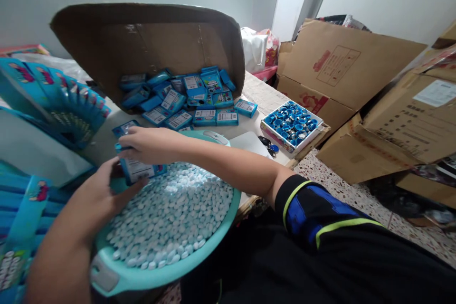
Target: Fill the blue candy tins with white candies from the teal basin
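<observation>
A small blue carton (137, 170) with a white label panel is tilted above the left side of a turquoise basin (167, 278). My left hand (110, 183) grips it from the near side, thumb along its lower edge. Over its top, my right hand (146, 145) has its fingers closed at the upper end; what exactly the fingertips pinch is hidden. Many white and pale-blue tablets (174, 213) fill the basin. Just beyond my right hand, another blue carton (124, 127) lies on the table.
A cardboard box on its side (171, 42) spills blue cartons (204, 116) onto the table. Fanned blue printed cartons (67, 99) stand at left. On the right are a tray of blue caps (292, 123), keys (268, 145) and large cardboard boxes (352, 57).
</observation>
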### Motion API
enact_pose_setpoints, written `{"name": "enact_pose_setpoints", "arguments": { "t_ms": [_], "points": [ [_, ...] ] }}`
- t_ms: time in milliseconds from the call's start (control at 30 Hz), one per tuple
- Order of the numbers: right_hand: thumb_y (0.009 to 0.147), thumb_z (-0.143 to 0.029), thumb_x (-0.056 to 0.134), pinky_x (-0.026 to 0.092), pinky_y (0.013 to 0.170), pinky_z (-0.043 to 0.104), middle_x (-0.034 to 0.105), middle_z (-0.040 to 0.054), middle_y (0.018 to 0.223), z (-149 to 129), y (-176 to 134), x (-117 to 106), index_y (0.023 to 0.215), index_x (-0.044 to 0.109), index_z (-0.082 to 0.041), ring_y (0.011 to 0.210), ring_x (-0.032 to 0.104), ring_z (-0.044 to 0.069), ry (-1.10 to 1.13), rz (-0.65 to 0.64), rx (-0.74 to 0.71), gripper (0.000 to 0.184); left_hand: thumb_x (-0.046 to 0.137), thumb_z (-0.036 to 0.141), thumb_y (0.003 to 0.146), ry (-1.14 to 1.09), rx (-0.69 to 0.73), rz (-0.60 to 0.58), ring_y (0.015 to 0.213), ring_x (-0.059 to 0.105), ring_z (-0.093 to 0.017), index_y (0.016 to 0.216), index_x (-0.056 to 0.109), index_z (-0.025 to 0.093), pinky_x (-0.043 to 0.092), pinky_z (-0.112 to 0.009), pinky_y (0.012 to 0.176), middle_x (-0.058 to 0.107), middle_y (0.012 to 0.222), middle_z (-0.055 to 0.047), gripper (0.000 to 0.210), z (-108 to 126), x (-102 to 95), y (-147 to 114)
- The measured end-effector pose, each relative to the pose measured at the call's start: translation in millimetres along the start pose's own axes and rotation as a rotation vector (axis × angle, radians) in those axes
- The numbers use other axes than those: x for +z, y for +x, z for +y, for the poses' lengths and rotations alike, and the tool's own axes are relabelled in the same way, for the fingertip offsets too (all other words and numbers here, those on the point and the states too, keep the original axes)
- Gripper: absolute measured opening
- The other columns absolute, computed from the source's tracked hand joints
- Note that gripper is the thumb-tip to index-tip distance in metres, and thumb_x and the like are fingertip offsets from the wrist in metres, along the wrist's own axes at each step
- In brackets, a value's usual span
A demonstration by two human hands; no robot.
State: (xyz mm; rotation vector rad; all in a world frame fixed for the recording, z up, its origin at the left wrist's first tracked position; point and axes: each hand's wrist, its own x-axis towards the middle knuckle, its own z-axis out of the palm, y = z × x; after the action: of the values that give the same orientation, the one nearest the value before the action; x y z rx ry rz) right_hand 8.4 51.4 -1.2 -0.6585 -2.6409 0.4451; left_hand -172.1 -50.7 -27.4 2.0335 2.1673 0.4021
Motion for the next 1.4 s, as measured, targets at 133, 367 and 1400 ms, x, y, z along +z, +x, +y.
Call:
{"name": "enact_pose_setpoints", "arguments": {
  "t_ms": [133,367,1400],
  "points": [
    [0.115,-0.034,0.046,0.048,0.084,0.030,0.069,0.0103,0.121,1.5,1.1,3.5,0.112,0.072,-0.015,0.106,0.071,0.021,0.004,0.090,-0.013,0.032,0.066,0.059,0.082,-0.097,-0.036,-0.103,0.111,0.076,-0.036,0.140,0.060,0.013,0.061,-0.041,0.096,0.077,0.127,-0.016,0.074,7.4,-5.7,-2.7],
    [0.114,-0.032,0.048,0.050,0.095,0.028,0.066,0.0104,0.116,8.6,1.7,10.0,0.107,0.072,-0.012,0.106,0.067,0.018,0.086,0.103,-0.101,0.032,0.056,0.057,0.096,-0.032,0.022,-0.128,0.119,0.073,-0.038,0.137,0.059,0.008,0.057,-0.041,0.098,0.074,0.128,-0.021,0.064,16.4,-13.3,-15.9],
    [0.073,-0.050,0.093,0.062,0.095,0.054,0.082,0.0133,0.107,107.0,-188.1,-83.5,0.114,0.085,-0.017,0.096,0.077,0.034,-0.221,0.506,0.264,0.053,0.072,0.059,0.089,-0.271,0.316,-0.186,0.122,0.072,-0.030,0.127,0.076,0.022,0.057,-0.037,0.099,0.077,0.133,-0.012,0.053,68.6,-24.7,-16.1]
  ]
}}
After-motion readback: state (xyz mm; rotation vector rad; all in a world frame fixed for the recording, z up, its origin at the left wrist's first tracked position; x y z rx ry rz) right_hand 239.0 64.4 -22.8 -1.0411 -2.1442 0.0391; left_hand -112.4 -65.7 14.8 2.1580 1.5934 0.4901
